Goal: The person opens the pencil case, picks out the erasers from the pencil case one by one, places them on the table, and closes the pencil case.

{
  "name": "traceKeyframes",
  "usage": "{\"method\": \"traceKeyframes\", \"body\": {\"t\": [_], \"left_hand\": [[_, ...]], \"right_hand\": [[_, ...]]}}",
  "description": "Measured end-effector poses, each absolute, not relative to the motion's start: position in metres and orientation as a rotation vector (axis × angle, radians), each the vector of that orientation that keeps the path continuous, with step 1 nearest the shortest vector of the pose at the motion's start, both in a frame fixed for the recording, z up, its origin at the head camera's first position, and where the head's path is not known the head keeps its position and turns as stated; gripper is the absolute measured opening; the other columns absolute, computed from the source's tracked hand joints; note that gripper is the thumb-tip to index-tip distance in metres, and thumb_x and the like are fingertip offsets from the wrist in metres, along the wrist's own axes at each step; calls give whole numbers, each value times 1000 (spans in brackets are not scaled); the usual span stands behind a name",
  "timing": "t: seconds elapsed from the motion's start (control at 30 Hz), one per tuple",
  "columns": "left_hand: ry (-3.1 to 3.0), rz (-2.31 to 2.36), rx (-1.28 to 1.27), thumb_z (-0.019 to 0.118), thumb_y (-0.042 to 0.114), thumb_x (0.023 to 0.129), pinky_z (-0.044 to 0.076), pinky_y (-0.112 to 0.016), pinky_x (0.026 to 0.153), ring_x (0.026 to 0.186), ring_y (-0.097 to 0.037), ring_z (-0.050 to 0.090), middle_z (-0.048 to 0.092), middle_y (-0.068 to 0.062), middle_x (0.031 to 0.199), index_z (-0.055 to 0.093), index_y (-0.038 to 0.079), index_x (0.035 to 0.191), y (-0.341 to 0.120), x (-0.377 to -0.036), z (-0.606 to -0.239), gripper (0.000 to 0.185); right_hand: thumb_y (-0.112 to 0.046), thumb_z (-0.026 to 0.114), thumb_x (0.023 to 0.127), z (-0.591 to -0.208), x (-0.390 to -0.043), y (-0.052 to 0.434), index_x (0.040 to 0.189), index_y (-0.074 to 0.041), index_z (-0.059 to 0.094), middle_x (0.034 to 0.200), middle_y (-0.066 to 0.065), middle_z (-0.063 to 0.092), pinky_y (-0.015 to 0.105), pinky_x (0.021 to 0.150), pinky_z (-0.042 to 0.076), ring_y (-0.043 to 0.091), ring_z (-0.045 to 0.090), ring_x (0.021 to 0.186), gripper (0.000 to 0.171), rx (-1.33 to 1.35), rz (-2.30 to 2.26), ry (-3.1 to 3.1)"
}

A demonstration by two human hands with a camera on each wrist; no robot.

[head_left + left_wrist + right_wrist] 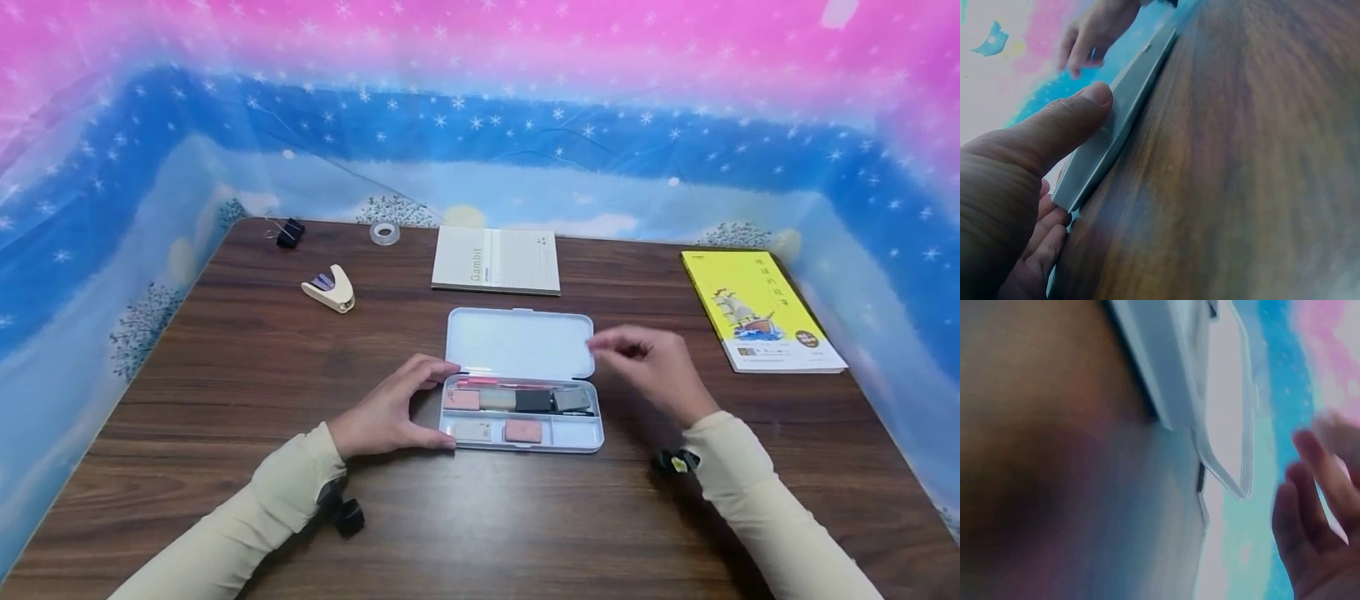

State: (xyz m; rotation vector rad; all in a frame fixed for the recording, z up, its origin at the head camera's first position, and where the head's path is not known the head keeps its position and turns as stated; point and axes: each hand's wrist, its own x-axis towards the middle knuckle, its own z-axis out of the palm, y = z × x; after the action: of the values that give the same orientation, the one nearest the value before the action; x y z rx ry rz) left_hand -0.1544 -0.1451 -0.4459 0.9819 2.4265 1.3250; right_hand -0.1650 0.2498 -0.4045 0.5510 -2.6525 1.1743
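Pencil case (pixel 522 379) lies open in the middle of the table (pixel 225 392), with its long axis running left to right in front of us. Its lid (pixel 519 342) is folded back to the far side and lies flat, and the tray (pixel 577 437) is on the near side.

Our left hand (pixel 390 412) is at the left short end of the case. Its grip is curled around that end: the thumb (pixel 1063 125) presses on the edge, as the left wrist view shows, and the fingers reach to the far left corner near the hinge. Our right hand (pixel 651 367) is in the air just beside the right end of the lid, a little to the far right of the tray. Its fingers (pixel 1310 487) are loosely bent and hold nothing; the picture is blurred there, so we cannot tell if a fingertip touches the lid. So the left hand is the one on the case, and the right hand is near but seems apart.

Inside the tray we see a pink pen (pixel 480 382) along the far wall, a row of small blocks beside it in pink, grey, black and grey, and two more blocks in the near row, one pale and one pink (pixel 522 431). The right near compartment looks bare.

Farther on the table lie a white notebook (pixel 497 260), a yellow book (pixel 757 310) at the right, a stapler (pixel 330 289), a black clip (pixel 288 232) and a roll of tape (pixel 384 233).
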Motion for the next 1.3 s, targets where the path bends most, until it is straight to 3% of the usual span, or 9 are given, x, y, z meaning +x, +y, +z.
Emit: {"method": "traceKeyframes", "body": {"t": [0.2,0.87,1.07,1.3], "left_hand": [[2441,1318,984,96,33,78,46,-49,114,129,-24,53,50,-8,143,50,11,151,-146,-155,-447,89],[2409,1322,950,97,30,77,44,-48,116,131,-22,51,48,-5,144,50,13,151,-144,-158,-449,89],[2419,1316,971,98,30,77,45,-47,116,130,-20,51,49,-4,144,50,14,150,-142,-159,-448,88],[2427,1307,963,98,31,77,45,-47,115,129,-20,51,50,-3,144,51,14,149,-143,-158,-448,88]], "right_hand": [[-9,85,91,-412,-144,246,115,-21,82,102,-7,75,26,67,55,12,59,80,27,879,931,-2855],[-10,84,92,-406,-152,246,127,-16,78,123,0,74,40,90,59,15,64,104,36,903,827,-3056],[-7,82,93,-404,-155,250,129,-15,76,125,3,74,41,89,60,16,64,103,37,933,822,-3065],[-5,83,91,-410,-161,251,120,-15,77,114,-3,73,30,77,58,14,61,89,31,957,1011,-3057]]}}
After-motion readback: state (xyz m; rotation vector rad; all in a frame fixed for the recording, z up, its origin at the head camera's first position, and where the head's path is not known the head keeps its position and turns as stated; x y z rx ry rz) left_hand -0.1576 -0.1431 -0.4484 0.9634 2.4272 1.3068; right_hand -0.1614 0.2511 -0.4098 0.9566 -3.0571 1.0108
